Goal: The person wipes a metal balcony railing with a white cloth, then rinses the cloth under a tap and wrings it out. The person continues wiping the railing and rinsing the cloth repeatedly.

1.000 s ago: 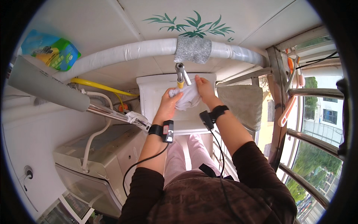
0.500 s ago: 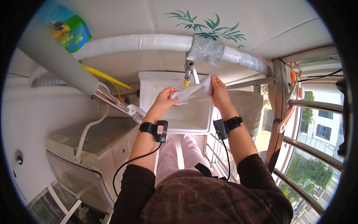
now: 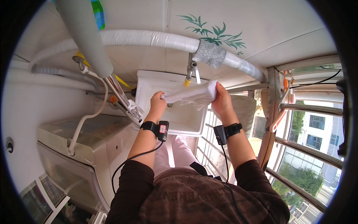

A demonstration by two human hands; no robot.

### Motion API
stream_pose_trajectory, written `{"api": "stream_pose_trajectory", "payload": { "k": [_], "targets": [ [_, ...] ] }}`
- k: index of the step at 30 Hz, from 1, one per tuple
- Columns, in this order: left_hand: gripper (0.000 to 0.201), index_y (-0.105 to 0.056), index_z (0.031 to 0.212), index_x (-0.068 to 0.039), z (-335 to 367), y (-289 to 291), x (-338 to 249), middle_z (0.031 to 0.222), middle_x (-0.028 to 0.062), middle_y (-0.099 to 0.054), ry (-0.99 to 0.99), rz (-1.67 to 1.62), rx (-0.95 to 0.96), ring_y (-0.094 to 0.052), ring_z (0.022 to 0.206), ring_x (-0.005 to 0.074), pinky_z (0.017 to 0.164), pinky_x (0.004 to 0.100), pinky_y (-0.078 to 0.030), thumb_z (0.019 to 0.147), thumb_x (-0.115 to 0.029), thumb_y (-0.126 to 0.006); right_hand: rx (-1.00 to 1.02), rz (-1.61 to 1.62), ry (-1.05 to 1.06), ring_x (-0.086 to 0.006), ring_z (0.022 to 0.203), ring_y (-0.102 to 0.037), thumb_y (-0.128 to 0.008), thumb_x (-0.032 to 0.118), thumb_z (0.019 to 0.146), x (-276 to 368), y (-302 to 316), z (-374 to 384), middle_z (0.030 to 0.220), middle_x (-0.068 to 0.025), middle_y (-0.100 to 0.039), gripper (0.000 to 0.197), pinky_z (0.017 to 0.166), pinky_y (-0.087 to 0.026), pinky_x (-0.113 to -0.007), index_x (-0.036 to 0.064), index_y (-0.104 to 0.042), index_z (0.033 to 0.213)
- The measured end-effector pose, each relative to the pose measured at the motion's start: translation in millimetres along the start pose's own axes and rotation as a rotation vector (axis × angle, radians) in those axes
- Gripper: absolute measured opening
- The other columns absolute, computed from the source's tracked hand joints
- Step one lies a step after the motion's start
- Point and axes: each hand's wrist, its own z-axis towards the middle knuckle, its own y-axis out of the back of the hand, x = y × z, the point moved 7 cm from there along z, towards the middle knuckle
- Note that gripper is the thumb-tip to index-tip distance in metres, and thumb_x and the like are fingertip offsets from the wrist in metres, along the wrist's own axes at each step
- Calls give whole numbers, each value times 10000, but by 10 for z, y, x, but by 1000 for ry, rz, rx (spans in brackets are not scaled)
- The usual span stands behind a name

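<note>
A thin white cloth (image 3: pixel 194 94) is stretched between my two hands above a white sink (image 3: pixel 186 125). My left hand (image 3: pixel 158 105) is closed on its left end, fingers bunched round the fabric. At the other end, my right hand (image 3: pixel 222 99) pinches the cloth near the basin's right rim. Loose folds hang from the middle, close to the drain (image 3: pixel 170 105). Just behind the cloth stands a metal tap (image 3: pixel 194 69) with a yellow nozzle; I cannot tell whether water runs from it.
A white-wrapped pipe (image 3: pixel 149 39) crosses the wall above the tap. At left stand a washing machine (image 3: pixel 67 145) with a pale hose (image 3: pixel 87 119) and a grey-handled pole (image 3: pixel 87 41). On the right are metal window bars (image 3: pixel 313 151) and a pink-handled brush (image 3: pixel 278 121).
My hands have moved farther apart, drawing the cloth out wider and flatter. The view has shifted, so the pole and the washing machine appear in different places.
</note>
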Motion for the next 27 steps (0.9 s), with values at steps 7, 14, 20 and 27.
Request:
{"api": "stream_pose_trajectory", "payload": {
  "k": [7,14,20,27],
  "targets": [
    [195,-620,949,-10,-217,-373,118,767,32,-620,431,-643,306,-568,670,152,595,288,-445,832,-148,-548,46,153,-72,-219,978,-563,-450,234,920,-52,-89,40,1002,-55,-628,226,922,-400,-369,65,-578,997],
    [357,-562,1143,-42,-479,-781,-14,793,63,-622,362,-501,673,-578,717,125,623,258,-466,834,-214,-609,186,309,-164,-188,706,-410,-459,234,865,-252,-377,82,670,-20,-426,199,792,-361,-336,105,-464,712],
    [384,-516,1208,-41,-191,-672,-31,884,57,-623,121,-413,233,-607,746,124,612,265,-497,844,-109,-621,325,376,-128,-173,659,-322,-445,255,866,-69,-681,-83,642,-6,-342,244,781,-333,-321,118,-385,674],
    [238,-634,1062,-40,39,-745,62,929,134,-634,182,-281,274,-616,778,222,675,314,-490,851,-146,-597,244,23,14,-136,674,-374,-610,166,831,90,-438,-151,683,4,-373,234,754,-378,-297,121,-401,737]
  ]
}}
